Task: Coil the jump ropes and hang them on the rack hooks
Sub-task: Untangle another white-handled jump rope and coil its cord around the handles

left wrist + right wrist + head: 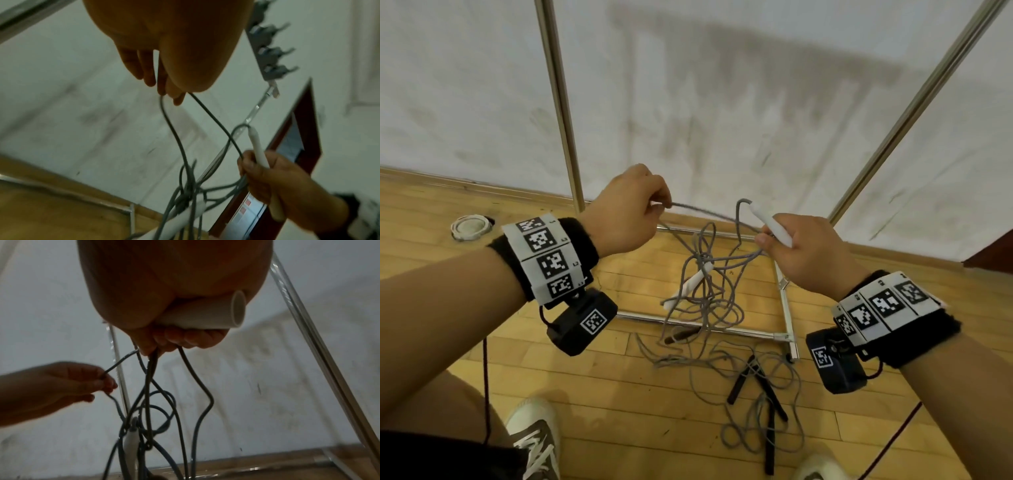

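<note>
Gripping a white handle in your right hand, you have its fingers curled round the handle and round several strands of the grey jump rope gathered against it. Your left hand pinches one strand of that rope between thumb and fingertips, and the stretch between your two hands runs nearly taut. Below them the rope hangs in a loose tangle, with its second white handle caught in the loops — tilted, clear of the floor or just above it; which, you cannot tell. On the wooden floor under the tangle lie more grey loops and the black-handled ropes, sprawled and uncoiled. The rack stands against the white wall, its metal uprights to either side of your hands and its base frame on the floor behind the tangle. Your left wrist view shows a hook strip high on the rack — its hooks bare.
</note>
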